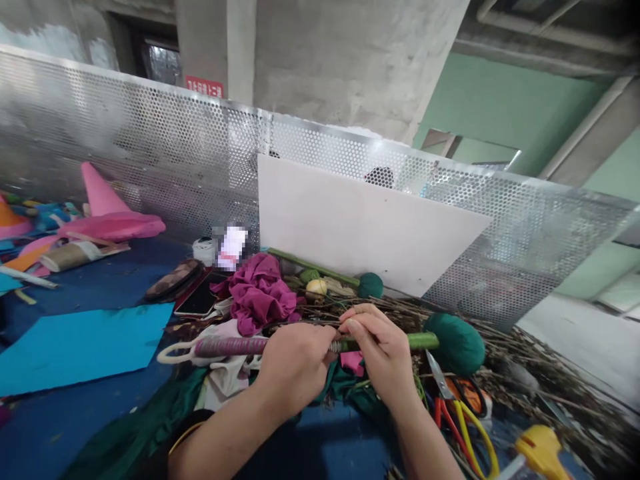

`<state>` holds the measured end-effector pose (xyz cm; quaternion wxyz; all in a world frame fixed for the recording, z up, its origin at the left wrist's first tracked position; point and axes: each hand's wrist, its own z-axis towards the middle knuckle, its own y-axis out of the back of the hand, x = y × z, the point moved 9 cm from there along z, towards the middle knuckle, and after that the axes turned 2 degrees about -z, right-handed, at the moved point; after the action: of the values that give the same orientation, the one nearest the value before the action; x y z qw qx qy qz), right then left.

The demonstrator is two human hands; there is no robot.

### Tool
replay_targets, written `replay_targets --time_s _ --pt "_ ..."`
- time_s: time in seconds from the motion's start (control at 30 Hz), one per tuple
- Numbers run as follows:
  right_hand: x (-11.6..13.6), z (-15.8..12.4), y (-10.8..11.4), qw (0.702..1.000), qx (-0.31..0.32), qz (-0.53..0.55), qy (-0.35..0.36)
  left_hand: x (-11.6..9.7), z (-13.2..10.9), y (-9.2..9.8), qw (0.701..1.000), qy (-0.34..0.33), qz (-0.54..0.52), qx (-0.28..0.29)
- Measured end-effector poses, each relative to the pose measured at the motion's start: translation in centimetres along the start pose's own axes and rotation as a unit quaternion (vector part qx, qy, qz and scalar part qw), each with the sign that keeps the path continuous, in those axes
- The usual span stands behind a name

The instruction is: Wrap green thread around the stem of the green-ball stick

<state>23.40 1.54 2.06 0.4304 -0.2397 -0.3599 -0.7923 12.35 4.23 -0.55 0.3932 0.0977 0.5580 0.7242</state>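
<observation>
A long wrapped stick (pixel 230 345) lies across in front of me, purple and grey on its left part and bright green toward the right. A white loop (pixel 173 353) is at its left end, and a dark green ball (pixel 456 343) stands by its right end. My left hand (pixel 295 363) is closed round the middle of the stick. Just above it, my right hand (pixel 385 353) pinches with thumb and fingertips close to the left thumb; what lies between those fingertips is too small to tell. Purple cloth (pixel 263 293) is bunched behind the stick.
Scissors with red and yellow handles (pixel 467 427) and a yellow-handled tool (pixel 540 450) lie at right. Dry twigs (pixel 565 413) are piled behind them. At left are a blue sheet (pixel 85 343), a phone (pixel 197 297) and a pink cone hat (pixel 107 207). A white board (pixel 360 220) leans on a perforated metal screen (pixel 175 147).
</observation>
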Motion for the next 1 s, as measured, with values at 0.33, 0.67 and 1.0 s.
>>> replay_targets --time_s 0.33,0.67,1.0 --pt "-2.0 0.4 0.3 0.998 0.019 -0.014 -0.056 -3.4 -1.1 0.5 0.975 -0.188 0.055 -0.105" --pt "-2.2 0.6 0.7 0.994 0.024 0.026 -0.107 -3.1 -1.2 1.5 0.966 -0.204 0.051 -0.149" --pt "-6.1 -1.5 13.4 0.953 -0.101 0.161 -0.237 3.2 0.3 4.5 0.990 -0.075 0.018 -0.122"
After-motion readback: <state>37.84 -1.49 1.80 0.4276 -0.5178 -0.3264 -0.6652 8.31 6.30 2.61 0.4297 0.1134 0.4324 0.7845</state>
